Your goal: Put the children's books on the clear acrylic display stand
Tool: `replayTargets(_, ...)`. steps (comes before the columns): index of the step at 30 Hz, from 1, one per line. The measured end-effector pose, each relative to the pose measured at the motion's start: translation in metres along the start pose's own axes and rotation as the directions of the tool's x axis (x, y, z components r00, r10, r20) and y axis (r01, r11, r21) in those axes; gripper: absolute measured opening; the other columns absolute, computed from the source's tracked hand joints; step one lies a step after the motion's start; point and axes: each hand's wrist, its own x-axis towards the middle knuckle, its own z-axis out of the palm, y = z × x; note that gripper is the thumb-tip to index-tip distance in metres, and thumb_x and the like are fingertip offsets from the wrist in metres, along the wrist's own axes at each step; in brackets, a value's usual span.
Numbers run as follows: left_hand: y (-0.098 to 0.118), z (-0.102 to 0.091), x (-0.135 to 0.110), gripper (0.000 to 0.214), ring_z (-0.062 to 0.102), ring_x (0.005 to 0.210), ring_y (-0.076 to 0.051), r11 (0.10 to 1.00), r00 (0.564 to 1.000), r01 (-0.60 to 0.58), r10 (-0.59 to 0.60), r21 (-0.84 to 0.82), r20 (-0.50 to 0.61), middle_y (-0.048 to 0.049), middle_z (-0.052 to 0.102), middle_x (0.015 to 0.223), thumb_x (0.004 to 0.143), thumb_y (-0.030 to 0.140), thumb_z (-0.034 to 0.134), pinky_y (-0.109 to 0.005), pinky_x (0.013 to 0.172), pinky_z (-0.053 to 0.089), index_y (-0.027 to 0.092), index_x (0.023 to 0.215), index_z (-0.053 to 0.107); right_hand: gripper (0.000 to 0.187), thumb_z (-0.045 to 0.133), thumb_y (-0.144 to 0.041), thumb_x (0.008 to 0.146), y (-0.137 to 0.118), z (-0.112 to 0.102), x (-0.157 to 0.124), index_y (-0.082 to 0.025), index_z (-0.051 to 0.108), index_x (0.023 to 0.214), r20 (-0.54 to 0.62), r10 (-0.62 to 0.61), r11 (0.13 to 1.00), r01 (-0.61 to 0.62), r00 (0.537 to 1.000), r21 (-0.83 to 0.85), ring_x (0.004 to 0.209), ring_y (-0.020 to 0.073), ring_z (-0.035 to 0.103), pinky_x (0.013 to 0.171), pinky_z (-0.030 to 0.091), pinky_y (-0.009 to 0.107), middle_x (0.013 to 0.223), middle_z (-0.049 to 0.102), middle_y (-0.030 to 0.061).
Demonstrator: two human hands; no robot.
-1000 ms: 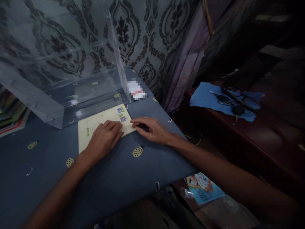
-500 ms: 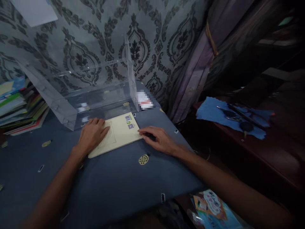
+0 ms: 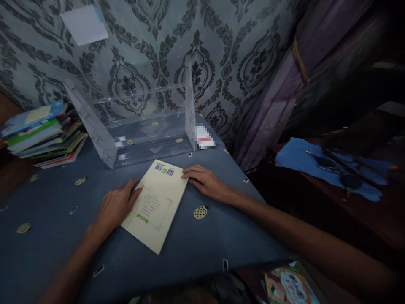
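Note:
A pale yellow book lies on the blue tablecloth, its printed cover up, turned at a slant. Green marks and a square code sit near its far edge, and a framed block of text fills the lower half. My left hand grips its left edge, thumb over the cover. At the far right corner my right hand holds the book's edge with bent fingers. Behind the book stands a clear acrylic rack with two side panels.
Stacked books rise at the left of the table. Beside the rack lies a white packet, partly blurred. To the right, a blue cloth carries dark tools. Bright packaging shows below the table's edge.
The book has turned on the table from lying crosswise to pointing more toward me. My left hand has slid from its top to its left edge. The view has shifted left.

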Motion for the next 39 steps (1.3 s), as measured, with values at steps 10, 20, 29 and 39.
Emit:
replayTargets(10, 0.008, 0.004, -0.011, 0.047, 0.073, 0.077, -0.03, 0.996, 0.997, 0.072, -0.073, 0.049, 0.016, -0.0089, 0.075, 0.083, 0.105, 0.038, 0.03, -0.035, 0.067, 0.049, 0.019, 0.142, 0.05, 0.038, 0.048, 0.001, 0.088, 0.038, 0.026, 0.05, -0.02, 0.07, 0.109, -0.01, -0.075, 0.997, 0.074, 0.997, -0.015, 0.113, 0.0244, 0.066, 0.1, 0.052, 0.049, 0.113, 0.074, 0.0096)
replayTargets(20, 0.024, 0.014, -0.043, 0.034, 0.064, 0.102, -0.029, 0.817, 0.744, -0.562, 0.567, 0.127, -0.353, -0.0153, 0.069, 0.111, 0.104, 0.04, 0.044, -0.041, 0.084, 0.051, 0.014, 0.112, 0.065, 0.033, 0.047, -0.007, 0.093, 0.015, 0.029, 0.038, -0.016, 0.07, 0.115, 0.01, -0.106, 0.985, 0.106, 0.994, -0.135, 0.123, 0.0292, 0.059, 0.102, 0.048, 0.051, 0.123, 0.071, 0.013)
replayTargets(29, 0.044, 0.018, -0.063, 0.026, 0.068, 0.106, -0.027, 0.698, 0.588, -0.687, 0.697, 0.202, -0.41, -0.014, 0.074, 0.115, 0.1, 0.027, 0.056, -0.04, 0.087, 0.055, 0.012, 0.121, 0.061, 0.03, 0.049, -0.008, 0.094, -0.043, 0.033, 0.001, -0.015, 0.07, 0.115, 0.009, -0.152, 0.987, 0.151, 0.988, 0.059, 0.117, 0.0253, 0.063, 0.101, 0.05, 0.047, 0.114, 0.073, 0.0128)
replayTargets(39, 0.045, 0.01, -0.064, 0.021, 0.074, 0.097, -0.024, 0.676, 0.544, -0.709, 0.705, 0.201, -0.455, -0.0116, 0.077, 0.11, 0.097, 0.021, 0.061, -0.036, 0.082, 0.061, 0.01, 0.113, 0.067, 0.025, 0.052, -0.015, 0.096, -0.071, 0.024, -0.002, -0.015, 0.072, 0.11, 0.065, -0.021, 0.941, -0.002, 0.998, 0.34, 0.097, 0.0192, 0.07, 0.087, 0.055, 0.034, 0.104, 0.075, 0.0097)
